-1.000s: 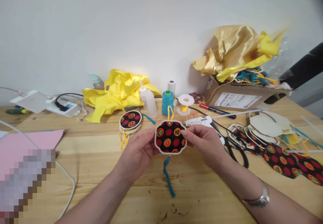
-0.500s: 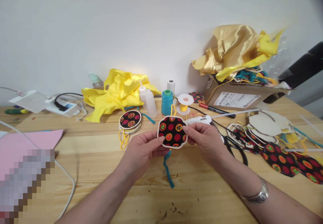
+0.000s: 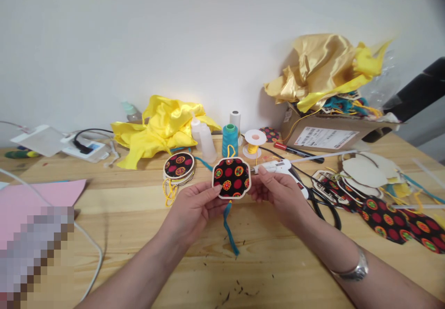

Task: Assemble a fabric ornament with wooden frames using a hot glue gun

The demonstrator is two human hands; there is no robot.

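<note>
A fabric pendant (image 3: 231, 178) with a pale scalloped frame is held upright over the table. Its black cloth carries red dots and orange flowers; a yellow loop tops it and a teal tassel (image 3: 228, 228) hangs below. My left hand (image 3: 196, 204) grips its lower left, thumb in front and fingers behind. At the right edge, my right hand (image 3: 278, 193) has its thumb lifted off the pendant and its fingers curled close by; whether they touch the edge is unclear. Behind that hand lies a white glue gun (image 3: 274, 166), partly hidden.
Stacked round pendants (image 3: 180, 166) lie left of my hands. Behind stand a teal thread cone (image 3: 230, 139), squeeze bottles (image 3: 207, 144) and yellow satin (image 3: 156, 135). Right are scissors (image 3: 327, 211), patterned cloth (image 3: 385, 218) and a cardboard box (image 3: 323, 132). A white cable (image 3: 99, 248) crosses the left side.
The pendant has shifted slightly left and up in my left hand. My right thumb has come off its front, and the right hand now sits a little apart from the frame.
</note>
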